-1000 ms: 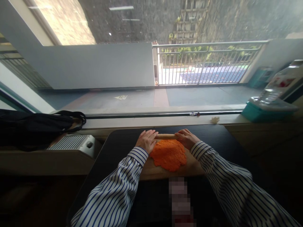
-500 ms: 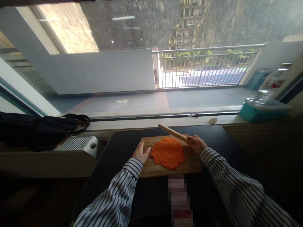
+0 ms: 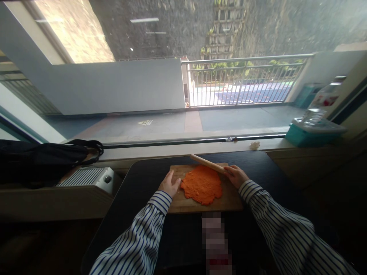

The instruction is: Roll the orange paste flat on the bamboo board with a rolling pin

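A flat sheet of orange dough (image 3: 202, 184) lies on a wooden board (image 3: 229, 200) on a dark table (image 3: 134, 191). My right hand (image 3: 235, 175) is closed round one end of a wooden rolling pin (image 3: 207, 163), which slants up and away over the board's far edge. My left hand (image 3: 169, 184) rests on the board's left side, fingers flat, just beside the dough's left edge. Both arms wear blue-and-white striped sleeves.
A windowsill runs behind the table, with a small pale crumpled lump (image 3: 254, 145) on it. A teal box with a clear lid (image 3: 311, 133) stands at the right. A black bag (image 3: 43, 158) lies over a white radiator-like unit (image 3: 86, 177) at the left.
One second ago both hands pressed the rolling pin across the dough's far edge. My left hand let go and came down onto the board; my right hand lifted the pin clear, then lowered it slightly.
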Action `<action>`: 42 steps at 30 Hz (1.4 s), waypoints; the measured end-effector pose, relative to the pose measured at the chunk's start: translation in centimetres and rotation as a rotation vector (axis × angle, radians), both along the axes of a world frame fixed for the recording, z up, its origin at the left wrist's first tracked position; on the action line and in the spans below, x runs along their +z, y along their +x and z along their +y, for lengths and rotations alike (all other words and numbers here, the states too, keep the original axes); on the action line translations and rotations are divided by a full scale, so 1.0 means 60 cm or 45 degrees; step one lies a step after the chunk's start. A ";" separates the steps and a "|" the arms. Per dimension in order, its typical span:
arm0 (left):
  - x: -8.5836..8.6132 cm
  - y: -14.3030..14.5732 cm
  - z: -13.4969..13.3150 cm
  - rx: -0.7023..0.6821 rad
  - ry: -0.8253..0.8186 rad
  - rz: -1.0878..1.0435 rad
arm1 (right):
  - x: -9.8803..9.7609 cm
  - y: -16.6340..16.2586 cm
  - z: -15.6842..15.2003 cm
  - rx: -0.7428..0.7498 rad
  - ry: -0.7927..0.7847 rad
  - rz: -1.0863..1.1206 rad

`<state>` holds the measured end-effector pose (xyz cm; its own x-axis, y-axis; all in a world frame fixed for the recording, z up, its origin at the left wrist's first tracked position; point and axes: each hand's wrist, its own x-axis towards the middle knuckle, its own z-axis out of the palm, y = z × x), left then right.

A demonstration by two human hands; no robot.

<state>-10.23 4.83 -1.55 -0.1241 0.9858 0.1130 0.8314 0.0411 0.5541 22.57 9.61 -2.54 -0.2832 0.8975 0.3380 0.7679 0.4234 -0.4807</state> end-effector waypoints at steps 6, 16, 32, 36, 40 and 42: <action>-0.008 -0.004 0.005 -0.007 0.057 0.017 | 0.001 -0.004 0.010 0.023 -0.002 -0.036; -0.024 -0.010 0.003 -0.044 0.110 0.066 | 0.006 -0.016 0.026 0.011 0.006 -0.080; 0.037 -0.015 -0.036 -0.305 0.408 0.130 | 0.069 -0.102 -0.068 0.149 0.180 -0.077; 0.028 -0.021 -0.044 -0.274 0.362 0.247 | 0.061 -0.116 -0.082 0.248 0.201 -0.062; 0.021 -0.023 -0.039 -0.280 0.275 0.307 | 0.051 -0.114 -0.084 0.307 0.160 -0.179; 0.021 -0.021 -0.034 -0.297 0.253 0.332 | 0.051 -0.112 -0.084 0.330 0.124 -0.284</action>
